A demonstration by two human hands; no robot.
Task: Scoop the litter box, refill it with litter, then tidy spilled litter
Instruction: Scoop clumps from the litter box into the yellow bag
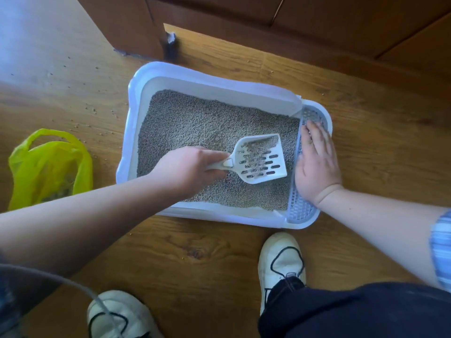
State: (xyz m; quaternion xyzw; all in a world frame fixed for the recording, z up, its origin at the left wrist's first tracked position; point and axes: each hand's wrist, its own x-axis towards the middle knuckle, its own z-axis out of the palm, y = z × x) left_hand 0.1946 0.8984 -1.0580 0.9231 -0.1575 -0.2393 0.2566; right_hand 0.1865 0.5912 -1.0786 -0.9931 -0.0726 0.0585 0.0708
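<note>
Clenches left hand (192, 167) on scoop (261, 159) handle, blade beyond the fist over litter (190, 118); rests right hand (316, 167) flat on box grate (300, 208).

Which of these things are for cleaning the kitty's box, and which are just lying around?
For the job: scoop in left hand, litter box under right hand, litter, green bag, spilled grains on floor.
Just there: brown wood panel, grey fluff by it, thin cable.

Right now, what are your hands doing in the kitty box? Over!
Left hand grips scoop, partly loaded, over litter box. Right hand flat on grey grate. Nothing blocking; green bag at left, spilled litter on floor.
</note>
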